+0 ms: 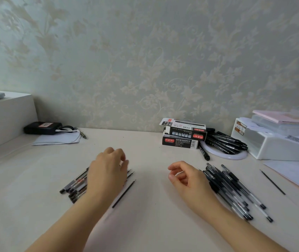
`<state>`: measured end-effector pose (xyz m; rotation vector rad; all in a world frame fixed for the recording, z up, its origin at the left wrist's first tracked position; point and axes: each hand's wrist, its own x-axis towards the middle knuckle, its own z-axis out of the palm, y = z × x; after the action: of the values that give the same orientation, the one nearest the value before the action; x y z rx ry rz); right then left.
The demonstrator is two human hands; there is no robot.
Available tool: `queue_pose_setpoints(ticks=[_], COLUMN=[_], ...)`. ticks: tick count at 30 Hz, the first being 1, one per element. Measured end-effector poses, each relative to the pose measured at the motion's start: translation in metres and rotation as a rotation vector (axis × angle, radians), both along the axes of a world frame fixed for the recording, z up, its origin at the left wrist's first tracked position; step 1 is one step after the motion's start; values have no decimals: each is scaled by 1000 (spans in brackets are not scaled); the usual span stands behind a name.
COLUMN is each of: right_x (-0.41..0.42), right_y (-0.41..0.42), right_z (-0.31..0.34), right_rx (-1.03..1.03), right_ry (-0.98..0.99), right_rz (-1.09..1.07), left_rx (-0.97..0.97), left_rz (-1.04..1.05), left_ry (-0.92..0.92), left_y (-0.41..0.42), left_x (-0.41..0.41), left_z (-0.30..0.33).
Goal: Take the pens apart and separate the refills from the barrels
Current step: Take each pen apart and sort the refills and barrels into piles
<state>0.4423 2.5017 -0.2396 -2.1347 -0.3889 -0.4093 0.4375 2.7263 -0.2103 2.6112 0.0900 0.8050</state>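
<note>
Sorting pens on a pale counter [145,224], a person has two groups laid out: on their left, a small cluster of pen parts [76,186], clear barrels with dark ends, with thin black refills [124,194] lying just beside them; on their right, a larger heap of black pens [236,190] that look whole, so most of the work seems left to do. One more loose refill [272,181] lies apart, farther right, near some papers [294,171]. The left hand [106,171] hovers palm down over the left cluster, its fingers [121,157] loosely curled; whether they touch or hold anything beneath cannot be told. The right hand [187,177] sits beside the heap of pens, fingers [174,168] bent inward and thumb near them, holding nothing visible. Behind, by the wall, stand stacked pen boxes [183,136] and another pile of black markers [225,142].
</note>
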Motion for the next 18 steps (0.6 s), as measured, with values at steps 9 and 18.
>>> queue_pose_setpoints(ticks=[9, 18], right_x=[5, 7], right_y=[-41, -43], right_z=[17, 17], right_rx=[-675, -755], right_ry=[-32, 13], right_rz=[-424, -502], left_rx=[45, 75], left_rz=[-496, -442], left_ry=[114, 154], left_y=[-40, -33], left_x=[-14, -12], left_z=[-17, -15])
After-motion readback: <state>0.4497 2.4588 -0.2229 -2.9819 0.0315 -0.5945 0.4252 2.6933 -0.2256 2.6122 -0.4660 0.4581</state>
